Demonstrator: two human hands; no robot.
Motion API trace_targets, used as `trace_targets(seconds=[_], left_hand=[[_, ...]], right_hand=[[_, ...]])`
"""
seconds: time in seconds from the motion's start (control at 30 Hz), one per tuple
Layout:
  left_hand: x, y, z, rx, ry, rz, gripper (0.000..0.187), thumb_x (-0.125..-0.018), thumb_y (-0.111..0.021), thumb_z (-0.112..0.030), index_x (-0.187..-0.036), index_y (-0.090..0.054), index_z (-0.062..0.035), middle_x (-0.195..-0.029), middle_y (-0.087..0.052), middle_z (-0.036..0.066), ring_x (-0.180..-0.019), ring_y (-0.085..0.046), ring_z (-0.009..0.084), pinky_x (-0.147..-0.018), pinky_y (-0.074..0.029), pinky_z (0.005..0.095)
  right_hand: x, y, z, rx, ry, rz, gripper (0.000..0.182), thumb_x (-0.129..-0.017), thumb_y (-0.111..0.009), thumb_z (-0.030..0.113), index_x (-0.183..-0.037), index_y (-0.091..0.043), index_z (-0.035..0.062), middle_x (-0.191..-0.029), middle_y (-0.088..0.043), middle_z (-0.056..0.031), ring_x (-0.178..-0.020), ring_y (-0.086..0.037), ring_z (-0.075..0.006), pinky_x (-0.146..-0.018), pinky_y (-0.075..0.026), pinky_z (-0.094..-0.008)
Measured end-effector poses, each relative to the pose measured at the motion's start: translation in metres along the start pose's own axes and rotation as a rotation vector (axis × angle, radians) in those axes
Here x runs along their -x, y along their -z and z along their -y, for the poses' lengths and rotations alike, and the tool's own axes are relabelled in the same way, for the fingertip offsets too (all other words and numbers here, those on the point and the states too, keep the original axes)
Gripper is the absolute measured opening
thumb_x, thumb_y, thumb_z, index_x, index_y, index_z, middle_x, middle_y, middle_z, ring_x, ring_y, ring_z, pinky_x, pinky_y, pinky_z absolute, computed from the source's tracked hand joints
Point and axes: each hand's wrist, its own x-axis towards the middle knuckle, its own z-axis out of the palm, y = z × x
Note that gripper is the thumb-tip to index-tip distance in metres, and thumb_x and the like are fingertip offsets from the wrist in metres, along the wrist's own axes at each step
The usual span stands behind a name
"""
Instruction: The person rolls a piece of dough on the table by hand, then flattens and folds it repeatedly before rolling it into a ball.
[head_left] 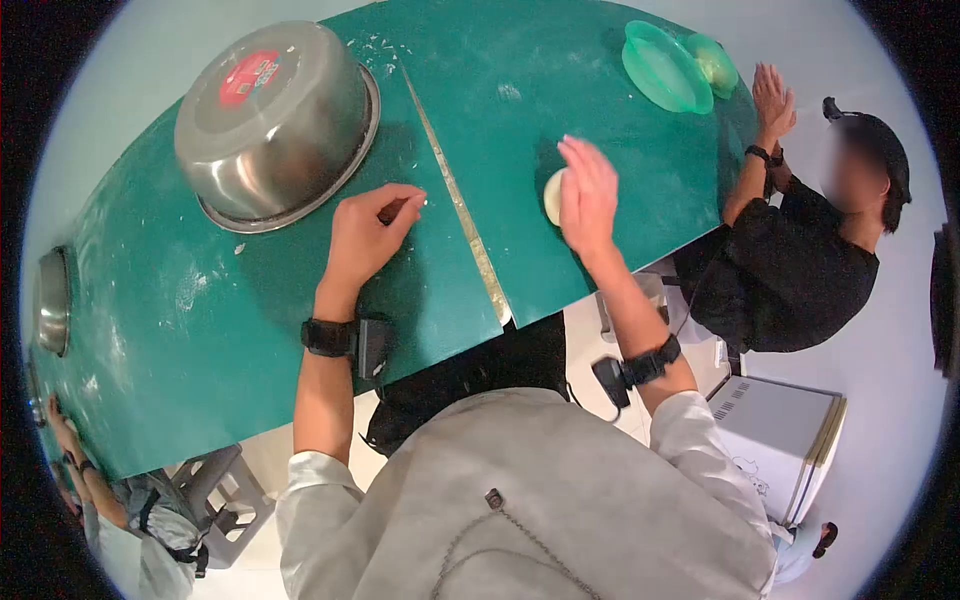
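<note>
A pale round dough ball (554,198) rests on the green table (500,150), right of the seam. My right hand (588,195) lies against its right side, partly covering it, with the fingers together. Left of the seam, my left hand (372,230) is just above the table, its thumb and fingertips pinched; whether anything is between them is too small to tell. An upturned steel bowl (275,125) with a red label sits beyond my left hand.
Green translucent bowls (668,68) stand at the far right. A co-worker in black (790,260) is at the right edge; another person's arm (85,465) shows at lower left. A smaller steel bowl (53,300) is at far left. White flour bits dot the table.
</note>
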Motion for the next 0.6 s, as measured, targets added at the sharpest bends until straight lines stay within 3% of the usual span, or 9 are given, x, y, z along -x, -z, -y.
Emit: trace_targets(seconds=[0.13,0.2,0.23,0.3,0.37,0.47,0.6], left_hand=[[0.001,0.002,0.003,-0.034,0.005,-0.010,0.016,-0.090,-0.069,-0.016,-0.098,-0.073,-0.0032,-0.078,-0.072,0.010,-0.070,-0.071,0.0155,-0.065,-0.053,0.0279],[0.002,0.003,0.003,-0.027,-0.005,0.007,0.017,-0.091,-0.069,-0.016,-0.100,-0.073,-0.0020,-0.080,-0.072,0.009,-0.072,-0.070,0.0135,-0.067,-0.053,0.0270],[0.001,0.002,0.002,-0.018,-0.020,0.025,0.018,-0.092,-0.068,-0.015,-0.101,-0.072,-0.0007,-0.082,-0.073,0.007,-0.074,-0.068,0.0114,-0.068,-0.053,0.0261],[-0.001,0.001,0.000,-0.035,-0.022,0.042,0.018,-0.092,-0.068,-0.015,-0.101,-0.072,-0.0007,-0.082,-0.072,0.007,-0.073,-0.068,0.0115,-0.068,-0.053,0.0260],[0.000,0.001,0.000,-0.055,-0.010,0.052,0.018,-0.092,-0.068,-0.016,-0.101,-0.072,-0.0008,-0.082,-0.072,0.007,-0.073,-0.068,0.0115,-0.068,-0.053,0.0260],[-0.001,0.001,0.002,-0.031,0.017,0.029,0.018,-0.092,-0.069,-0.016,-0.101,-0.073,-0.0016,-0.081,-0.072,0.007,-0.073,-0.068,0.0114,-0.068,-0.053,0.0261],[-0.002,-0.001,-0.001,-0.040,0.013,0.012,0.017,-0.088,-0.072,-0.019,-0.098,-0.074,-0.0059,-0.082,-0.073,0.010,-0.070,-0.070,0.0170,-0.065,-0.054,0.0285]], right_hand=[[0.031,0.046,0.021,-0.051,0.027,0.110,0.025,-0.090,-0.058,0.014,-0.110,-0.070,0.0043,-0.113,-0.069,-0.0119,-0.113,-0.061,-0.0325,-0.099,-0.045,-0.0430],[0.038,0.068,0.014,-0.146,0.034,0.179,0.019,-0.088,-0.062,0.015,-0.101,-0.071,0.0046,-0.099,-0.071,-0.0119,-0.098,-0.066,-0.0318,-0.088,-0.051,-0.0398],[0.036,0.073,0.015,-0.139,0.028,0.176,0.019,-0.088,-0.062,0.015,-0.101,-0.071,0.0046,-0.099,-0.071,-0.0119,-0.098,-0.066,-0.0318,-0.088,-0.051,-0.0398],[0.024,0.081,0.012,0.065,-0.087,0.244,0.011,-0.086,-0.065,0.014,-0.089,-0.070,0.0048,-0.082,-0.069,-0.0109,-0.081,-0.067,-0.0310,-0.078,-0.052,-0.0362],[0.015,0.062,0.020,0.063,-0.143,0.282,0.015,-0.086,-0.065,0.018,-0.092,-0.067,0.0052,-0.092,-0.067,-0.0116,-0.089,-0.064,-0.0316,-0.080,-0.049,-0.0392],[0.002,0.026,0.018,0.070,-0.025,0.227,0.035,-0.087,-0.062,0.028,-0.115,-0.060,0.0076,-0.126,-0.056,-0.0153,-0.118,-0.052,-0.0360,-0.100,-0.039,-0.0477],[-0.031,-0.003,0.014,0.118,0.000,0.129,0.030,-0.086,-0.061,0.026,-0.109,-0.063,0.0070,-0.121,-0.059,-0.0147,-0.115,-0.055,-0.0349,-0.100,-0.039,-0.0471]])
